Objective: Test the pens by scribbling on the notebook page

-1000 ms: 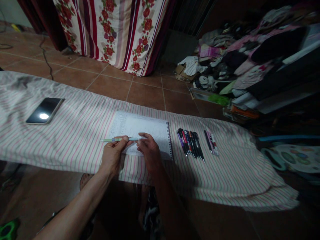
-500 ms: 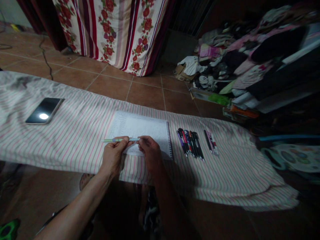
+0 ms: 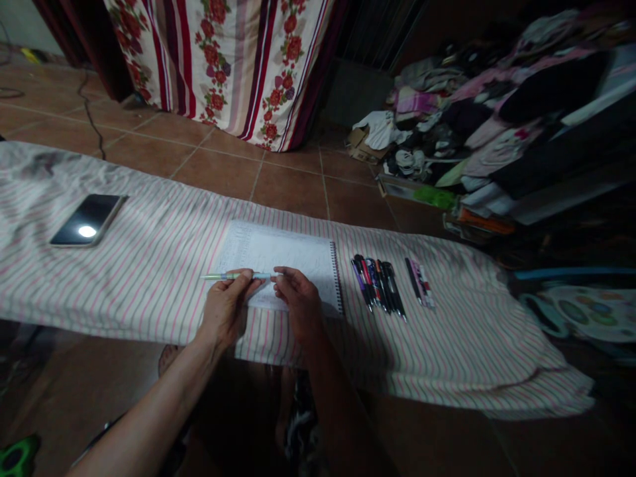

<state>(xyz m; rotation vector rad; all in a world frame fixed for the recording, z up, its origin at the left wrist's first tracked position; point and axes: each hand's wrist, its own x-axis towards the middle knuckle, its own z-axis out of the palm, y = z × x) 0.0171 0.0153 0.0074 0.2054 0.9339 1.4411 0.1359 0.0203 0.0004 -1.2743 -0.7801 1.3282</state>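
My left hand (image 3: 226, 301) pinches a slim pale green and light blue pen (image 3: 261, 275) between thumb and fingers, holding it level above the notebook's near part. Its thin green end points left, past the notebook. My right hand (image 3: 298, 298) is closed at the pen's right end, thumb and fingertips together around a small pale bit. Whether that bit is joined to the pen is too small to tell. Beneath both hands lies an open spiral notebook (image 3: 298, 248) with handwriting on its page and its wire binding on the right.
Right of the notebook, several pens (image 3: 377, 285) lie side by side, with a smaller group of pens (image 3: 420, 283) beyond. A phone (image 3: 88, 220) rests at the left of the striped cloth (image 3: 163, 245). Behind are a floral curtain (image 3: 238, 66) and piled clothes (image 3: 477, 112).
My left hand and the pen have shifted slightly left. More of the pen's light blue part shows, and its right end now sits just at my right fingertips. My right hand has barely moved.
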